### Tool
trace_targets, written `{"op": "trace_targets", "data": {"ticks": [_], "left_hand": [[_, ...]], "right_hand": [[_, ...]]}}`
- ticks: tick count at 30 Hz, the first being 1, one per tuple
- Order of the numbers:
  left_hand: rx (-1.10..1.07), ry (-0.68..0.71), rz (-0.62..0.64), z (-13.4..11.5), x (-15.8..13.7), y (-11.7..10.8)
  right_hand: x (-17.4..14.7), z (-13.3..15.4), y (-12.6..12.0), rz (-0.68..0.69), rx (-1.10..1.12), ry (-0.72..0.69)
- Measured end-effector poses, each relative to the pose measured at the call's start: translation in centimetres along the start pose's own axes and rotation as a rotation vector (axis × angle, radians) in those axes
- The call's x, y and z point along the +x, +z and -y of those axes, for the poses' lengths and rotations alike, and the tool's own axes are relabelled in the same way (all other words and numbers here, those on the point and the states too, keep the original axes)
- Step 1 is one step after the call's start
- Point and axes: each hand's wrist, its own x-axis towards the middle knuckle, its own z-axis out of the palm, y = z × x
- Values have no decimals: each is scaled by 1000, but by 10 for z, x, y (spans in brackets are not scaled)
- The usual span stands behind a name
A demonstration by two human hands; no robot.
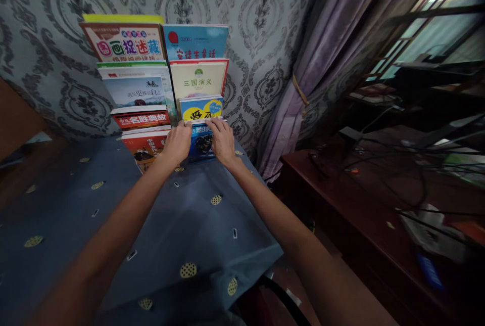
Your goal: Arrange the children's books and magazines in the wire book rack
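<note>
Books stand in tiers in two columns against the wall. At the front of the right column is a dark blue book (200, 145), upright, with white Chinese title characters. Its upper left corner is in my left hand (178, 143), fingers closed. My right hand (223, 139) has its fingers bent over the top edge near the right corner. Just behind is a yellow and blue book (202, 107), its lower part covered. Further back rise a cream book (199, 81) and a light blue book (197, 40). Left of my hands stands a red-orange book (142, 148), partly behind my left wrist.
The left column also holds a red book (140, 119), a pale landscape-cover book (136, 88) and a brown-bordered book (125, 43). A blue patterned cloth (151, 225) covers the table. Right are a tied purple curtain (299, 83) and a dark red desk (326, 184) with tangled cables.
</note>
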Motion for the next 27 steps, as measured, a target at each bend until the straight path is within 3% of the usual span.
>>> {"op": "trace_targets", "data": {"ticks": [9,12,15,19,27], "left_hand": [[-88,-19,-65,6,-9,10],[-287,-65,-140,9,-22,36],[-555,-156,-200,12,-31,75],[-851,-260,-195,17,-26,115],[-1045,-282,-159,15,-10,135]], "right_hand": [[-2,-6,-3,12,82,-25],[-16,-19,5,-127,159,37],[-33,-36,24,-267,267,241],[-44,-52,51,-244,524,425],[-50,-51,78,-290,591,481]]}}
